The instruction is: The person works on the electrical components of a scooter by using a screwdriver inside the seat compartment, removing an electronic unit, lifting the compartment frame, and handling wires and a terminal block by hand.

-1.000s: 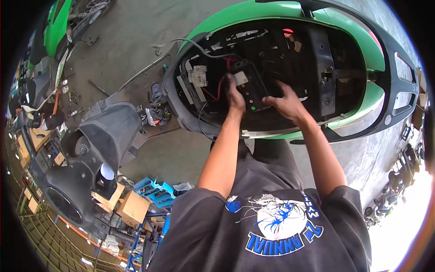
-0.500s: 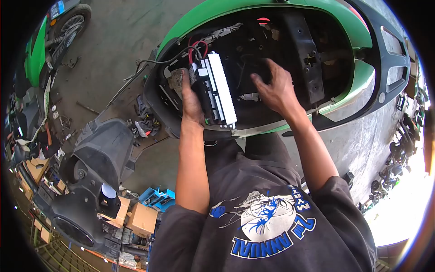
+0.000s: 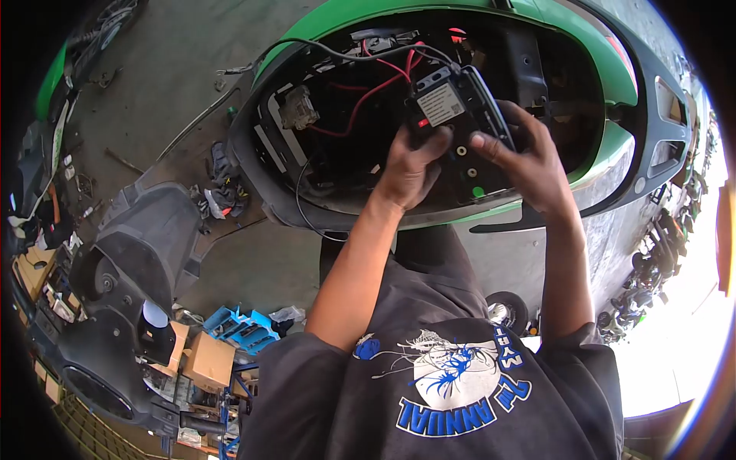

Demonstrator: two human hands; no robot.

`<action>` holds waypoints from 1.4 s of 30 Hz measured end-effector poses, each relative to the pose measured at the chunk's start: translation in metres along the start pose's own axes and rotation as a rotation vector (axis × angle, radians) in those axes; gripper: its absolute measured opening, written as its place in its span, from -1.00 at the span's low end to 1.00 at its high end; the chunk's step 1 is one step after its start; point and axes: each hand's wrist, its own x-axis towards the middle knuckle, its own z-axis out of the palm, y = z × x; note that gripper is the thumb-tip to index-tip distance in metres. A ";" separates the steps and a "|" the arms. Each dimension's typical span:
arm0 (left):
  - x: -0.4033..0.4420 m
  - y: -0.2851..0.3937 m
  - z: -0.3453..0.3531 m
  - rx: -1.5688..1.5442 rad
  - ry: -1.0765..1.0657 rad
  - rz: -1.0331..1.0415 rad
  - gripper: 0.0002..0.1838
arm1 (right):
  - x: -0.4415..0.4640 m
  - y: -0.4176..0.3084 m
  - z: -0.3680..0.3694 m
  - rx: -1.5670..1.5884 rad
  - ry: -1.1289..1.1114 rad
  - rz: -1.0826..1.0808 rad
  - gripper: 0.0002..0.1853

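Observation:
A black finned controller box [image 3: 441,104] with a white printed label is held up over the opening of a green scooter body [image 3: 326,21]. My left hand [image 3: 410,167] grips its lower left side, thumb across the near face. On the opposite side, my right hand [image 3: 534,159] is closed around its edge, with the thumb on the front. Red wires [image 3: 368,96] and a black cable [image 3: 330,50] run from the top of the box toward the left of the opening. A dusty grey connector block [image 3: 298,109] sits in the left part of the bay.
A dark scooter front panel [image 3: 146,238] stands at the left. Below it are a cardboard box [image 3: 208,360] and a blue toolbox [image 3: 244,330]. Rags [image 3: 222,180] lie on the floor. Parts [image 3: 652,268] line the right side, and a wheel [image 3: 507,310] shows near my body.
The box has moved right and turned, so its labelled face shows instead of the white ribbed side. My right hand, apart from it before, now grips it too. The wires are stretched further out.

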 end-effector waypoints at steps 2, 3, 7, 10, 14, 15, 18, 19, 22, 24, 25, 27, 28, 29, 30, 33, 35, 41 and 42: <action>0.004 -0.004 0.008 0.090 0.138 -0.030 -0.54 | -0.009 0.004 -0.004 -0.032 0.028 -0.056 -0.39; 0.006 -0.006 0.007 0.083 0.136 -0.029 -0.54 | -0.015 0.006 -0.006 -0.054 0.055 -0.113 -0.43; 0.015 -0.010 -0.012 0.342 0.272 0.092 -0.55 | -0.042 0.014 -0.041 -0.091 0.346 -0.163 -0.54; 0.022 -0.015 -0.018 0.520 0.299 0.196 -0.54 | -0.041 0.024 -0.051 -0.116 0.388 -0.212 -0.57; 0.036 -0.028 -0.002 0.623 0.280 0.056 -0.54 | -0.029 0.046 -0.040 -0.233 0.423 -0.290 -0.53; 0.041 -0.031 0.001 0.753 0.267 0.012 -0.56 | -0.027 0.042 -0.034 -0.305 0.439 -0.299 -0.49; 0.056 -0.032 0.012 0.894 0.270 -0.080 -0.59 | -0.018 0.043 -0.028 -0.467 0.465 -0.374 -0.40; 0.059 -0.031 0.018 0.896 0.272 -0.083 -0.59 | -0.016 0.046 -0.026 -0.556 0.472 -0.439 -0.36; 0.068 -0.032 0.026 0.988 0.229 -0.103 -0.65 | -0.014 0.051 -0.015 -0.685 0.511 -0.461 -0.30; 0.073 -0.039 0.021 0.716 0.131 -0.053 -0.69 | -0.012 0.051 -0.013 -0.690 0.449 -0.482 -0.28; 0.074 -0.042 0.016 0.719 0.135 -0.049 -0.69 | -0.013 0.049 -0.008 -0.748 0.482 -0.486 -0.28; 0.072 -0.042 0.010 0.536 0.043 -0.030 -0.68 | -0.012 0.046 0.002 -0.817 0.493 -0.470 -0.30; 0.071 -0.040 0.009 0.538 0.048 -0.026 -0.68 | -0.011 0.046 0.007 -0.814 0.489 -0.474 -0.30; 0.069 -0.037 0.007 0.542 0.061 -0.032 -0.67 | -0.009 0.046 0.012 -0.869 0.483 -0.457 -0.30; 0.066 -0.033 0.008 0.544 0.075 -0.039 -0.65 | -0.009 0.047 0.016 -0.926 0.474 -0.438 -0.30; 0.060 -0.018 0.007 0.753 0.107 0.034 -0.62 | -0.003 0.052 0.024 -0.945 0.478 -0.410 -0.29; 0.061 -0.008 0.003 1.052 0.169 0.041 -0.59 | 0.001 0.054 0.027 -0.972 0.484 -0.398 -0.28; 0.047 0.027 -0.017 1.560 0.280 0.156 -0.44 | 0.009 0.060 0.031 -0.944 0.556 -0.384 -0.16; 0.043 0.032 -0.016 1.680 0.343 0.221 -0.44 | 0.008 0.057 0.032 -0.983 0.575 -0.384 -0.18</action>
